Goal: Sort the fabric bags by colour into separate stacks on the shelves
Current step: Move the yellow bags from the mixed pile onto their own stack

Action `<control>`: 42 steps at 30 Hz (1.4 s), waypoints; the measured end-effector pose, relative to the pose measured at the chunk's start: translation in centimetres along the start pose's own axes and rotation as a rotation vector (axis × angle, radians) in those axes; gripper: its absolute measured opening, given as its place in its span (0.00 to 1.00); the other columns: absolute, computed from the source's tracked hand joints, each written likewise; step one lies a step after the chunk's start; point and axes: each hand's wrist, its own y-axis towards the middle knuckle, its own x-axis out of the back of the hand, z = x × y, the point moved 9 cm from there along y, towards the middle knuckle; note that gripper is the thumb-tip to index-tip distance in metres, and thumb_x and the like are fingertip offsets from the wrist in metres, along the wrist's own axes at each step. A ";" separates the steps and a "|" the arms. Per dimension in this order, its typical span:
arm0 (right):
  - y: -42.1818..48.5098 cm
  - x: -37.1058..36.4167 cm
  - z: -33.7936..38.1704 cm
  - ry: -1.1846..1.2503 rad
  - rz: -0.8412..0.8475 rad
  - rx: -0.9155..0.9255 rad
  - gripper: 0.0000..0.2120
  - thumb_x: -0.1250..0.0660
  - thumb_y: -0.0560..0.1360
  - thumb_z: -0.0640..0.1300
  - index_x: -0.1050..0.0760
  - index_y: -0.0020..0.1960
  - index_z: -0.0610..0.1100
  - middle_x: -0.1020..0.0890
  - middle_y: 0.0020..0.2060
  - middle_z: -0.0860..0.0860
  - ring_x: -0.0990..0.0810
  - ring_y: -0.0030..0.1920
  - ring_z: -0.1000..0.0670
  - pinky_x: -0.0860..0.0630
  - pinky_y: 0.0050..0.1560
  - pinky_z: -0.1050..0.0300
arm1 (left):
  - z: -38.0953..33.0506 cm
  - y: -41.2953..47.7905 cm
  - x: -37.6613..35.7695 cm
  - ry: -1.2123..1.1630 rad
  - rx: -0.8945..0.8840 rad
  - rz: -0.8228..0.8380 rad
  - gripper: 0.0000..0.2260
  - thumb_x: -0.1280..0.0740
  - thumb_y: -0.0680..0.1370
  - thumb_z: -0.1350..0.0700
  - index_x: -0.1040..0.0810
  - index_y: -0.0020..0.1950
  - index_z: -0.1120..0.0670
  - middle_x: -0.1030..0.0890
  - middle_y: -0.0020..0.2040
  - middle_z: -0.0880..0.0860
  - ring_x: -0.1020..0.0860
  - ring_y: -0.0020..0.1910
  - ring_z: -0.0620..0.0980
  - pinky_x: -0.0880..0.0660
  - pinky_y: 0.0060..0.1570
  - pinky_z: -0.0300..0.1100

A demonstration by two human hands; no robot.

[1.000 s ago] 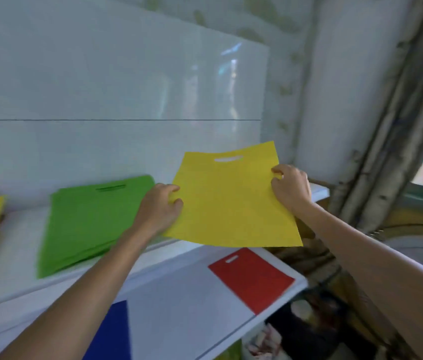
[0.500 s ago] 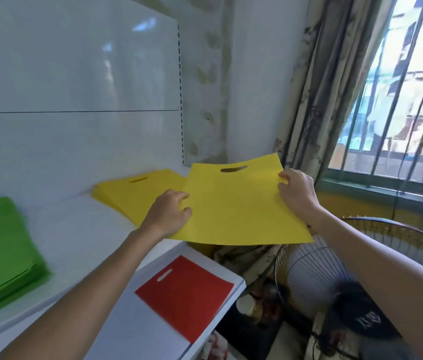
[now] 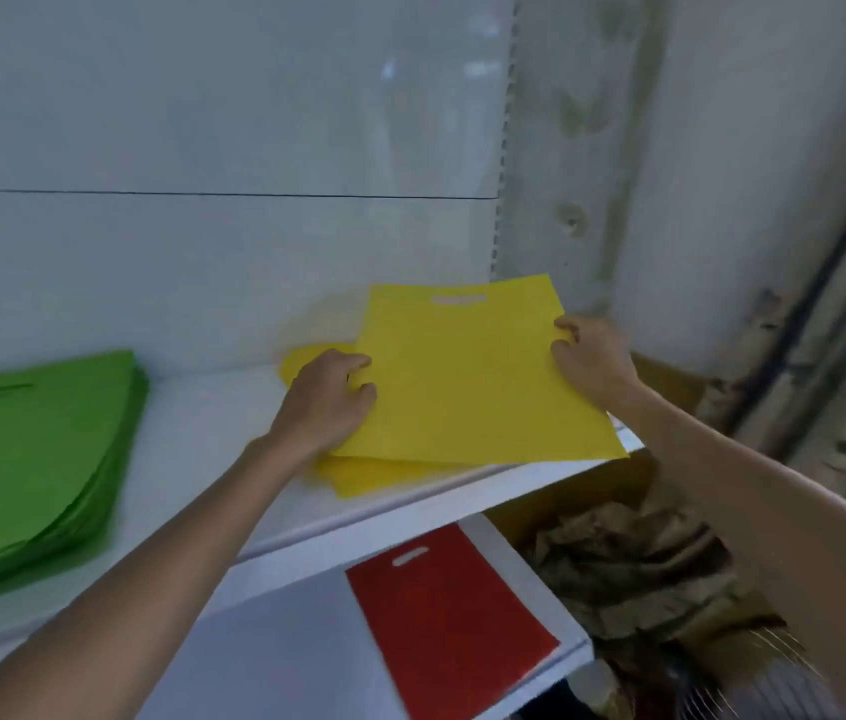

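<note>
Sorting looked partly done. Flat yellow fabric bag w/ cut-out handle (image 3: pixel 472 376) was held just above the low yellow bag stack (image 3: pixel 358 478) at the right end of the white upper shelf (image 3: pixel 213 444), skewed to it & not yet laid down. Left hand (image 3: pixel 329 394) pinched its left edge, right hand (image 3: pixel 589 356) its right edge, fingers curled on the fabric. Count: 1 yellow bag in hand; 1 yellow stack, no. of bags unclear; 1 thick green fabric-bag stack (image 3: pixel 31 459), layers too blurred to count; 1 flat red fabric bag (image 3: pixel 452 621) alone on the white lower shelf (image 3: pixel 280 657). Any unsorted bags were out of view
</note>
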 end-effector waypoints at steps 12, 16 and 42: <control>3.0 -15.7 2.2 -0.239 0.759 0.262 0.25 0.45 0.79 0.50 0.43 0.75 0.45 0.41 0.74 0.45 0.42 0.73 0.43 0.43 0.72 0.49 | 5.0 -4.3 -1.2 0.179 0.465 0.015 0.27 0.36 0.73 0.44 0.32 0.70 0.52 0.33 0.66 0.56 0.34 0.67 0.54 0.35 0.65 0.45; 3.8 -15.8 2.3 -0.209 0.749 0.243 0.23 0.44 0.78 0.49 0.37 0.71 0.44 0.35 0.71 0.44 0.37 0.70 0.42 0.37 0.68 0.50 | 4.9 -4.4 -0.8 0.201 0.518 -0.069 0.23 0.35 0.74 0.47 0.31 0.68 0.52 0.31 0.64 0.56 0.31 0.64 0.55 0.33 0.61 0.45; -36.2 -13.4 58.4 0.744 0.740 1.174 0.19 0.40 0.75 0.38 0.29 0.66 0.40 0.22 0.56 0.43 0.24 0.57 0.44 0.28 0.58 0.51 | 14.6 -45.2 38.0 0.459 0.859 -0.707 0.10 0.35 0.76 0.61 0.22 0.56 0.55 0.24 0.55 0.52 0.25 0.50 0.47 0.31 0.50 0.37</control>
